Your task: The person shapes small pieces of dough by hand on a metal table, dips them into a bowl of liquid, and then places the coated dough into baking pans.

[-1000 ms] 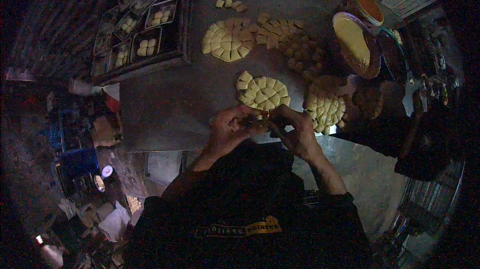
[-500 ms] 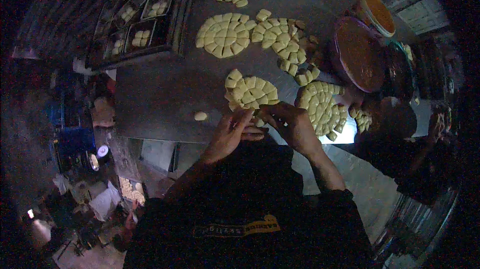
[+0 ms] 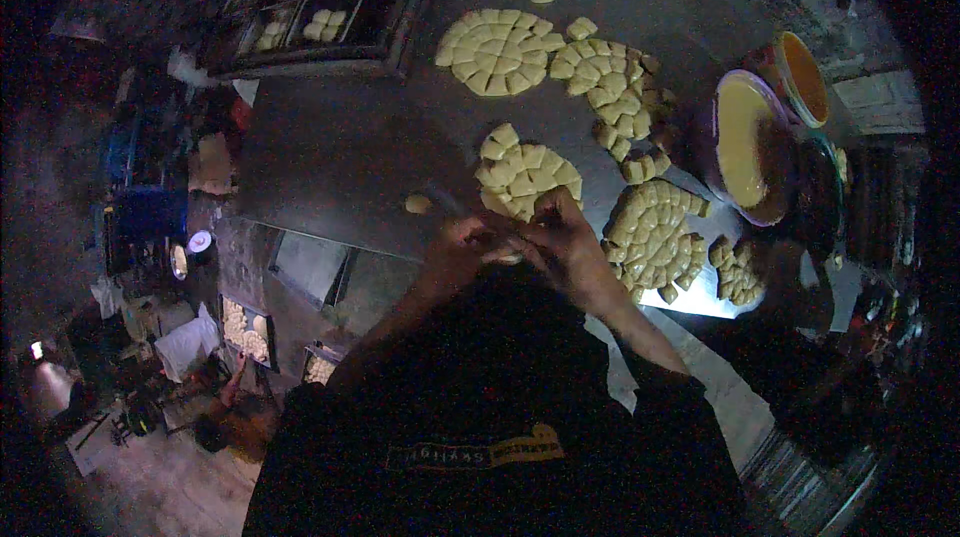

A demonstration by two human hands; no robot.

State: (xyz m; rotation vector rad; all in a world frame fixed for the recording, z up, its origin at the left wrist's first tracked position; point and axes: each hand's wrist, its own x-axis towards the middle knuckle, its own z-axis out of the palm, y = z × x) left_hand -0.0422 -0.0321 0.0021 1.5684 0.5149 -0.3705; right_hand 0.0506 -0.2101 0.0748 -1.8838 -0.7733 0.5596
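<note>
Fingers nearly meeting, the left hand [image 3: 462, 245] and right hand [image 3: 565, 237] are working at the counter's [image 3: 340, 157] near edge, a pale dough piece [image 3: 513, 259] showing between them; shadow is blurring each grip, its closure impossible to tell. A cut dough round [image 3: 532, 177] is lying at twelve o'clock, a dough ball [image 3: 418, 203] at ten, a purple-rimmed basin [image 3: 745, 142] at two.

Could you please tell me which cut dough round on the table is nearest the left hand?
The dough round just beyond the left hand, pieces jutting at its upper left; the others lie farther back or right.
</note>
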